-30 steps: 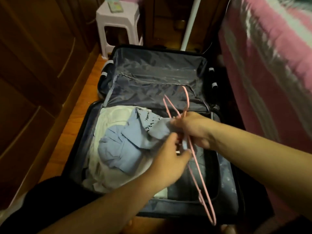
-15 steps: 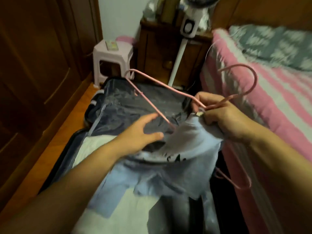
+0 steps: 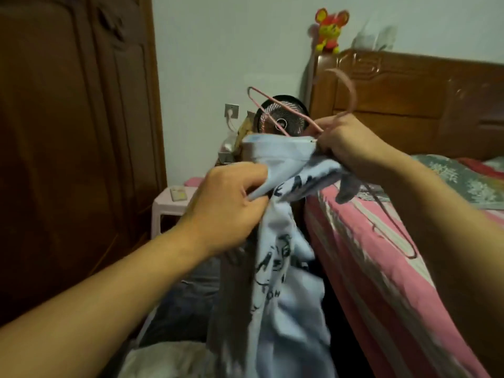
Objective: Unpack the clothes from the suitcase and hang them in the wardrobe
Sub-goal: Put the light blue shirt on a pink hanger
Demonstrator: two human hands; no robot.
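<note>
A light blue T-shirt (image 3: 283, 282) with a dark print hangs in the air above the open suitcase (image 3: 188, 304). My right hand (image 3: 346, 143) grips a pink wire hanger (image 3: 286, 111) at its neck together with the shirt's collar edge; the hook curves up above the hand. My left hand (image 3: 226, 205) pinches the shirt's fabric just below the collar. One hanger arm points up left; the other runs down right over the bed. A white garment (image 3: 163, 358) lies in the suitcase below.
The dark wooden wardrobe (image 3: 73, 148) fills the left side. A bed (image 3: 381, 268) with a pink striped cover stands close on the right. A pink stool (image 3: 170, 205) and a fan (image 3: 281, 115) stand at the far wall.
Both hands have lifted the shirt and hanger higher, out of the suitcase. My left hand, open before, now pinches the shirt. The view has tilted up toward the wall.
</note>
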